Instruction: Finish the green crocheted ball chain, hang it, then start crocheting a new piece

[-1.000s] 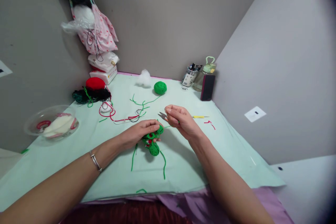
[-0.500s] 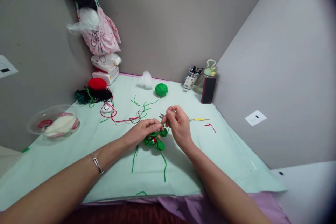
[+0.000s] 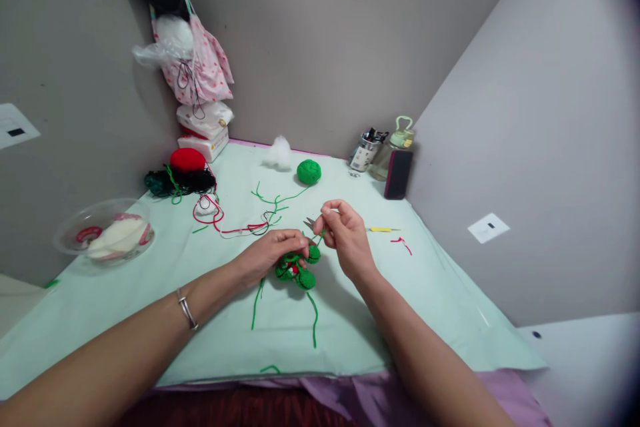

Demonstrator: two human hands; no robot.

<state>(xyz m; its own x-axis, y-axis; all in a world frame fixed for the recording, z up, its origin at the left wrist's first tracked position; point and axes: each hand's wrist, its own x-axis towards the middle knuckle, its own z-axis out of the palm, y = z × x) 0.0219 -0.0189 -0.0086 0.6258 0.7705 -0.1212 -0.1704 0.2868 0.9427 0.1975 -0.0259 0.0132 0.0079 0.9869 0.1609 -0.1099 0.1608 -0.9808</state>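
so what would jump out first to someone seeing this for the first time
Most likely the two hands meeting mid-table: the left hand pins a small green crochet piece to the pale green cloth, while the right hand pinches small snips beside it. Next, the bright colours further back: a green yarn ball near the wall and a red yarn ball on dark yarn at the left.
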